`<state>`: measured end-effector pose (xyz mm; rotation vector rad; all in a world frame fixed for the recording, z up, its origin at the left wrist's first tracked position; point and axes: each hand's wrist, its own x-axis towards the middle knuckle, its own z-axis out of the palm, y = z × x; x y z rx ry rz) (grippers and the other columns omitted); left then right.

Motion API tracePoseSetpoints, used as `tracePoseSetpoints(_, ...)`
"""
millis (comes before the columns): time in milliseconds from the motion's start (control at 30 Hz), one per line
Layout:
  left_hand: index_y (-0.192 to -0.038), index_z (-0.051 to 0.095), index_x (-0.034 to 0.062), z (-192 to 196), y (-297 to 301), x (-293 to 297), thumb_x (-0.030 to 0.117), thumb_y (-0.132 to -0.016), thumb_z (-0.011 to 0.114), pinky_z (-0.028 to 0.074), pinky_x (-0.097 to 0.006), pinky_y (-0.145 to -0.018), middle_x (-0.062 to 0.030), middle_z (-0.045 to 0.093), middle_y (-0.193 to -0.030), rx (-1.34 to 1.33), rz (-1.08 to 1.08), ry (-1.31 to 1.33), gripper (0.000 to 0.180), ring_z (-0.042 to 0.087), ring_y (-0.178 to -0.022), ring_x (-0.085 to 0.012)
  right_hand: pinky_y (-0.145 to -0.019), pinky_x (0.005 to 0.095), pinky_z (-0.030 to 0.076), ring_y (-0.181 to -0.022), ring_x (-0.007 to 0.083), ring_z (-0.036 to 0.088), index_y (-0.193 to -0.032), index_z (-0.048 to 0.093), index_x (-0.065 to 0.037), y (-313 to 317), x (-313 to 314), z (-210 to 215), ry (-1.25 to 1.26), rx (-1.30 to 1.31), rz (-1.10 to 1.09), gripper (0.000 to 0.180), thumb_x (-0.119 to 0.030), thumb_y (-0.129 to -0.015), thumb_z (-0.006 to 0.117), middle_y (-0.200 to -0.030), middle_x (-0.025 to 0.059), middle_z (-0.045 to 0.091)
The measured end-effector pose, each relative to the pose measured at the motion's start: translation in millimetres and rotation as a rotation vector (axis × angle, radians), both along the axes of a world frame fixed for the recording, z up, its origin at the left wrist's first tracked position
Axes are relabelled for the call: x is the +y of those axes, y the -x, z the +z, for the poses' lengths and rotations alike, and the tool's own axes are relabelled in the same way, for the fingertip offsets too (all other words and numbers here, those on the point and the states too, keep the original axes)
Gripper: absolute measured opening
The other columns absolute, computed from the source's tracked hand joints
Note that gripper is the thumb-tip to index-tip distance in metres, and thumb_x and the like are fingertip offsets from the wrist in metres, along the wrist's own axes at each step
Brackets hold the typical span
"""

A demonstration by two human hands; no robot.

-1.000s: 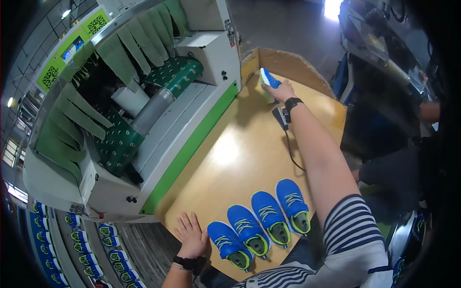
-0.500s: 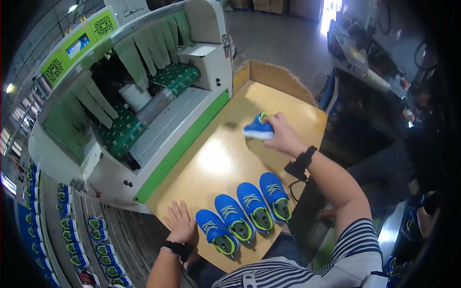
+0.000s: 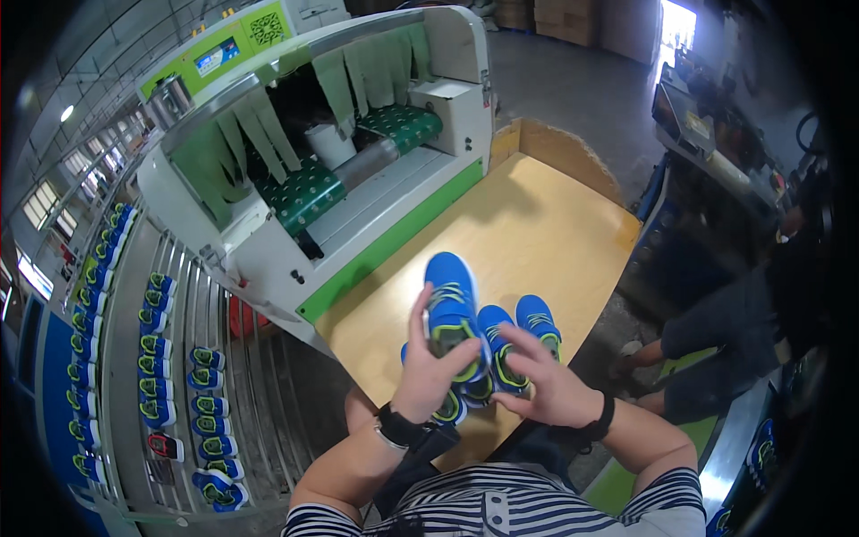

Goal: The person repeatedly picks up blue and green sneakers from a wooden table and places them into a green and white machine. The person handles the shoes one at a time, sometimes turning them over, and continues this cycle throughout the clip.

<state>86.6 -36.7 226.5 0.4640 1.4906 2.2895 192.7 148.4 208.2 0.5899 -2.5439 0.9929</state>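
Observation:
My left hand (image 3: 428, 380) grips a blue sneaker (image 3: 450, 300) with yellow-green laces and lining, its toe pointing away from me. The shoe is raised over the near part of the wooden tabletop (image 3: 528, 233). My right hand (image 3: 559, 387) is close to it on the right, thumb and fingers apart, with nothing visibly held. Beneath and beside the hands, more matching sneakers stand in a row; the rightmost sneaker (image 3: 537, 315) and its neighbour (image 3: 495, 324) show best. Those further left are largely covered by the held shoe and my left hand.
Beyond the table's left edge stands a white and green machine (image 3: 394, 201) with hanging cloth strips and a green belt. Rails at left carry rows of sneakers (image 3: 157, 376). Cardboard (image 3: 564, 148) borders the table's far end. At right, another person's leg (image 3: 707, 349) shows beside the table.
My right hand has come back from the far side of the table and no longer grips a sneaker. My left hand has left the tabletop and now holds one. The view has shifted.

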Motion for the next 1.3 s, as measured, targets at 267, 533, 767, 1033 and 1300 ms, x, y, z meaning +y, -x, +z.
tracePoseSetpoints(267,-0.156,0.027,0.0066,77,181,-2,0.017,-0.081,0.073,0.039,-0.038,-0.107,-0.0152,0.050,-0.135,0.361,0.626,0.110,0.088,0.051,-0.120,-0.0267,-0.120,0.0454,0.028,-0.145,0.0433,0.031,-0.152,0.027,-0.003,-41,19,-112,0.393,-0.260,-0.619,0.076,-0.009,-0.090,0.069,-0.155,0.0279,0.029)
tracePoseSetpoints(533,-0.151,0.026,-0.0057,56,380,-57,0.036,-0.083,0.076,0.027,-0.045,-0.119,-0.0322,0.022,-0.157,0.557,1.071,0.685,0.094,0.027,-0.145,-0.0441,-0.115,0.0381,0.034,-0.135,0.0276,0.045,-0.148,0.037,-0.003,-23,31,-122,0.690,-0.185,-0.716,0.069,0.001,-0.084,0.065,-0.143,0.0159,0.047)
tracePoseSetpoints(767,-0.160,0.013,0.0054,-33,189,-49,0.016,-0.096,0.060,0.017,-0.050,-0.122,-0.0271,0.003,-0.164,0.801,0.496,0.793,0.081,0.015,-0.151,-0.0439,-0.114,0.0370,0.037,-0.133,0.0230,0.048,-0.148,0.034,-0.003,135,96,14,0.675,0.187,-0.368,0.064,-0.005,-0.093,0.067,-0.143,0.0141,0.048)
tracePoseSetpoints(1033,-0.162,0.014,0.0128,-165,110,-90,0.053,-0.095,0.049,0.003,-0.075,-0.113,-0.0211,0.004,-0.168,0.491,-0.033,1.595,0.085,0.001,-0.154,-0.0446,-0.110,0.0446,0.041,-0.130,0.0421,0.050,-0.147,0.043,-0.021,476,71,54,0.206,0.305,-0.329,0.067,-0.001,-0.087,0.066,-0.149,0.0218,0.043)
tracePoseSetpoints(1300,-0.162,0.014,0.0130,-161,110,-101,0.056,-0.097,0.046,-0.001,-0.074,-0.113,-0.0205,-0.001,-0.168,0.392,-0.068,1.621,0.084,-0.004,-0.154,-0.0450,-0.104,0.0513,0.046,-0.119,0.0482,0.055,-0.115,0.073,-0.015,382,0,44,0.021,0.304,-0.172,0.045,0.004,-0.077,0.058,-0.140,0.0292,0.050)
